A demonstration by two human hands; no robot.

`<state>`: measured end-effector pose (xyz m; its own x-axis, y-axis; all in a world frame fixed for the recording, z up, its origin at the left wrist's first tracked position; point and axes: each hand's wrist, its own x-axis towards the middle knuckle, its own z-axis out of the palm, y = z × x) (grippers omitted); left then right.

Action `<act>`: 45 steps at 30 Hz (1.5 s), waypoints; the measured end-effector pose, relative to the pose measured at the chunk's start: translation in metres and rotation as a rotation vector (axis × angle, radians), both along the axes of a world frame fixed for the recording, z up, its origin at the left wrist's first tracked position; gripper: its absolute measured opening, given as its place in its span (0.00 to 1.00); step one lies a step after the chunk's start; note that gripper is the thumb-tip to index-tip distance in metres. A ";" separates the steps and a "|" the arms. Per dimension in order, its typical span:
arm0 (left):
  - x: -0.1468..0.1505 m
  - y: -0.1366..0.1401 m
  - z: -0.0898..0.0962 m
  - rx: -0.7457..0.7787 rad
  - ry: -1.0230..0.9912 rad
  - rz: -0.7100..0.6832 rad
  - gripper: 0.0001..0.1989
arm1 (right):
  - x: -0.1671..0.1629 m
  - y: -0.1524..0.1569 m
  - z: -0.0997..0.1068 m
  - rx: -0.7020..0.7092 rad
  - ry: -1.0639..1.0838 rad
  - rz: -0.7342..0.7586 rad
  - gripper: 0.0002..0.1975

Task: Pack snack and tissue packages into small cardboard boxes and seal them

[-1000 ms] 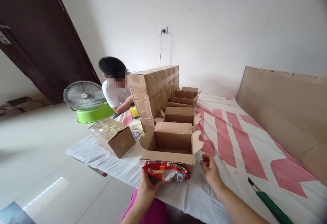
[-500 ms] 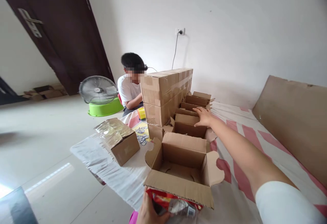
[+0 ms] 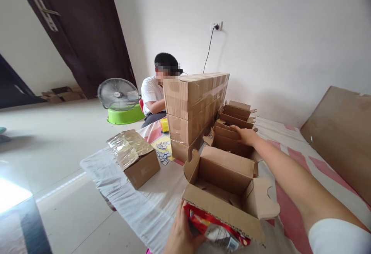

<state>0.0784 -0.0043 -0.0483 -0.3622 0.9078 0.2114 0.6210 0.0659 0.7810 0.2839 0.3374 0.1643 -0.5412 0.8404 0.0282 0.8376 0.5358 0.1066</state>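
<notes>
An open cardboard box (image 3: 223,203) sits directly in front of me with its flaps folded outward and its inside showing. Against its near flap is a red packet (image 3: 217,227) with a pale printed patch. My left hand (image 3: 184,230) is closed around the packet's left end, fingers beside the box's corner and thumb underneath. Farther back, my right hand (image 3: 247,136) reaches over a second open cardboard box (image 3: 228,142). Its fingers are bent over the raised flap of that box and close on it; the fingertips are partly hidden.
More open boxes (image 3: 236,111) line up behind, beside a taped stack of closed cartons (image 3: 199,103). A taped box (image 3: 135,161) and yellow sheet (image 3: 162,147) lie left on the cloth. Beyond sits a person (image 3: 152,93) near a fan (image 3: 118,93). A large cardboard panel (image 3: 339,138) leans right.
My view has shifted, so the boxes appear farther right. My right hand's spread fingers have come down onto the second box's flap. My left hand stays at the red packet.
</notes>
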 end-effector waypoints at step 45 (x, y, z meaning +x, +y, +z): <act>-0.084 0.065 0.123 -0.201 0.359 -0.240 0.41 | 0.039 -0.298 -0.181 -0.159 0.762 0.157 0.12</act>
<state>-0.0055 0.0604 0.0746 -0.0733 0.9927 0.0959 0.8654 0.0155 0.5009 0.3234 0.0395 -0.0168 -0.5339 0.7809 0.3242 0.5626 0.6143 -0.5532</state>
